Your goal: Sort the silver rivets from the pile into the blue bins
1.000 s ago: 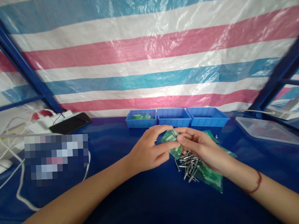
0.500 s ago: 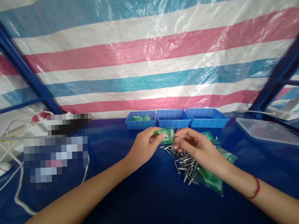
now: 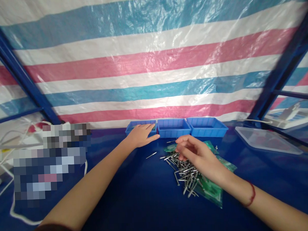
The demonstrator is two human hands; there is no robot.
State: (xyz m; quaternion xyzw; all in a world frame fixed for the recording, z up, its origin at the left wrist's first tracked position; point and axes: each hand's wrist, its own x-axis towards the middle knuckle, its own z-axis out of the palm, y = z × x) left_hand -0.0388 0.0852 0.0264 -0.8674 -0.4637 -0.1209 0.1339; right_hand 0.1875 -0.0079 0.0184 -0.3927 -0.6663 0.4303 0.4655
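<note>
My left hand (image 3: 141,135) is over the left blue bin (image 3: 129,132), fingers stretched out and thumb apart, with nothing gripped. Green packets (image 3: 154,127) show in part beside its fingertips; the hand hides most of that bin's inside. My right hand (image 3: 195,153) hovers at the upper edge of a loose pile of silver blind rivets (image 3: 188,172), fingers curled and thumb near the index finger. Whatever its fingertips may hold is hidden. Green plastic bags (image 3: 210,193) lie under and beside the pile. A single rivet (image 3: 151,155) rests apart to the left.
A middle blue bin (image 3: 173,132) and a right blue bin (image 3: 208,130) stand in the row along the striped sheet (image 3: 152,68). At right lies a translucent lid (image 3: 267,141). White cables (image 3: 14,213) run along the left side of the blue table (image 3: 122,205).
My left hand has let go of the green packet and moved left and forward over the left bin. My right hand stays by the rivets. The lone rivet and another green bag are now visible.
</note>
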